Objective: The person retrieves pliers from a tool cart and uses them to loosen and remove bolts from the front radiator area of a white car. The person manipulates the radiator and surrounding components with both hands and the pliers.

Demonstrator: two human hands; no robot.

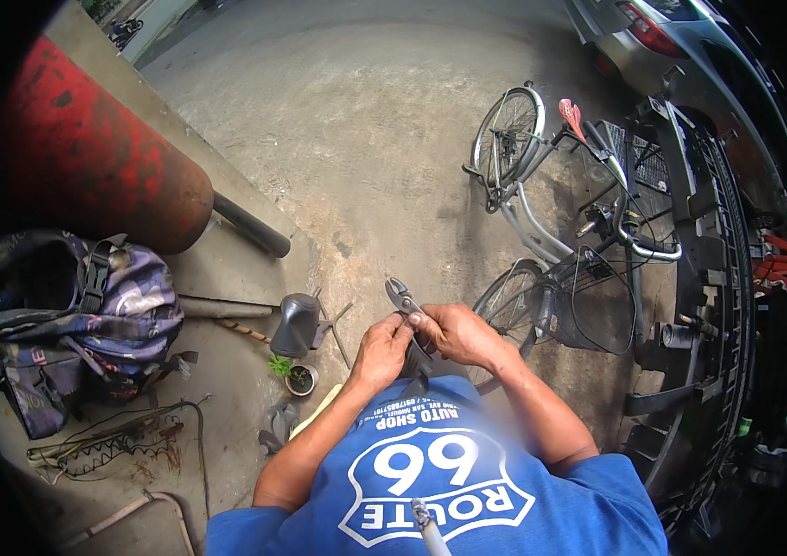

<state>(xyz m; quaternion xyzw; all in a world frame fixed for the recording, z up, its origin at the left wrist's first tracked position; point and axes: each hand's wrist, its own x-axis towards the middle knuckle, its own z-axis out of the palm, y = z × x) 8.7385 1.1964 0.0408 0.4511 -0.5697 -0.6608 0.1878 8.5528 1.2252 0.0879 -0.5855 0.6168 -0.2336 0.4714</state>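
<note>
Pliers: metal pliers (405,300) near the middle of the frame, held above the shirt's hem, the head pointing to the upper left; a dark part below is partly hidden by the fingers.
Left hand: the left hand (380,354) comes from the lower left, its fingertips pinching the pliers just below the head.
Right hand: the right hand (464,335) comes from the lower right, thumb and curled fingers closed on the pliers, close beside the left fingertips.
Shirt: a blue shirt (319,491) with white print fills the lower middle.
Cigarette: a lit-looking cigarette (433,537) juts up from the bottom edge, in front of the shirt.
Bicycle: a silver bicycle (540,244) at right of centre, with a dark wire basket (611,320).
Car: part of a car (630,46), upper right.
Cylinder: a worn red cylinder (106,148), upper left.
Bag: a patterned purple backpack (139,306) at the left, below the cylinder.
Plant: a small potted plant (280,365), left of the left hand.
Wires: tangled wires (101,454), lower left.
</note>
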